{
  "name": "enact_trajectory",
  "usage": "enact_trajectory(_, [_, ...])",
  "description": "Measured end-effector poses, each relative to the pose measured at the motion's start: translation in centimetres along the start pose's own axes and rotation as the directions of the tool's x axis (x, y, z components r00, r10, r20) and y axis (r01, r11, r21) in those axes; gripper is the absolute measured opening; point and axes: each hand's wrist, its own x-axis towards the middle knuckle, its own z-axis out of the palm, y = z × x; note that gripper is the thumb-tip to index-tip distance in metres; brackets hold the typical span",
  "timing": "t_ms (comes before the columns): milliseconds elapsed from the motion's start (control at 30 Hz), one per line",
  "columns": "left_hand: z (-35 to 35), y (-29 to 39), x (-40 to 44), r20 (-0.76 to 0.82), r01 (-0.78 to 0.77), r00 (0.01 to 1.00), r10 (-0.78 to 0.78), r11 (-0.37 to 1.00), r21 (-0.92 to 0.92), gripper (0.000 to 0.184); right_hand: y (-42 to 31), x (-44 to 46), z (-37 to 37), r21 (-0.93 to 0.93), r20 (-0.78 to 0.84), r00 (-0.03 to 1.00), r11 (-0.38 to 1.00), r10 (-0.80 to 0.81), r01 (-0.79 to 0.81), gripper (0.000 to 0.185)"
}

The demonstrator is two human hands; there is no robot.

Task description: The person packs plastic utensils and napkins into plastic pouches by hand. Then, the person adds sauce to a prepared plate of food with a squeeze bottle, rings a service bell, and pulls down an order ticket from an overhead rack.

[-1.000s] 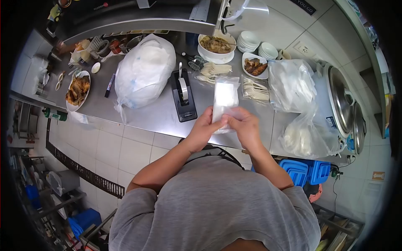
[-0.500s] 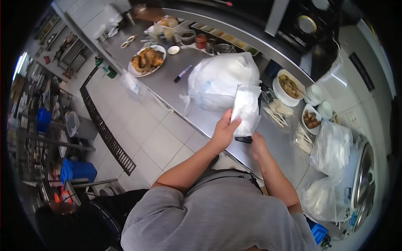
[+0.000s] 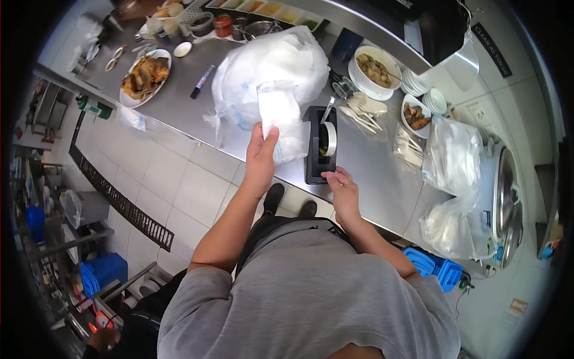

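Observation:
My left hand (image 3: 262, 157) is closed around a folded white plastic packet (image 3: 280, 113), thumb on top, held up over the steel counter. Right of the packet stands a black tape dispenser (image 3: 313, 161) with a roll of tape (image 3: 327, 139) in it. At the dispenser's near end, my right hand (image 3: 342, 190) has its fingers curled against the base. Behind the packet rests a big, full white plastic bag (image 3: 272, 63), its tied end toward the left.
A plate of fried food (image 3: 145, 78) and a marker (image 3: 202, 82) lie left on the counter (image 3: 382, 185). To the right are a bowl of food (image 3: 373, 69), wrapped wooden cutlery (image 3: 365, 110), a smaller dish (image 3: 417, 115) and plastic bags (image 3: 454, 158). Another person (image 3: 140, 323) is at lower left.
The view has shifted, and the tape dispenser, mostly hidden behind the packet before, now shows. The packet has moved left of the dispenser with my left hand; my right hand stays at the dispenser's near end.

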Motion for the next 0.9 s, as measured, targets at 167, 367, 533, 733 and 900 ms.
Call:
enact_trajectory(167, [-1.4,-7.0,-2.3,-0.082,0.192,0.972,-0.221,0.945,-0.265,0.041,0.4,-1.2,0.4,0.196,-0.044,0.998,0.98,0.034,-0.025,0.022])
enact_trajectory(367, [-2.1,-7.0,-5.6,0.175,0.691,0.689,-0.703,0.565,-0.451,0.043,-1.6,-3.0,0.1,0.423,0.063,0.95,0.854,0.307,-0.304,0.024])
enact_trajectory(533, [-1.2,-8.7,-4.0,0.296,0.69,0.699,-0.651,0.505,-0.519,0.044,1.5,-2.0,-0.2,0.458,-0.02,0.997,0.887,0.07,-0.053,0.019])
enact_trajectory(733, [-1.0,-9.4,-3.1,0.325,0.699,0.694,-0.643,0.492,-0.519,0.046,2.5,-1.7,-3.1,0.394,0.026,1.0,0.919,0.014,-0.023,0.016])
enact_trajectory(900, [-1.0,-9.0,-3.1,0.338,0.72,0.682,-0.648,0.515,-0.466,0.046,2.2,-2.1,-3.8,0.091,0.0,0.997,0.993,0.073,-0.073,0.015])
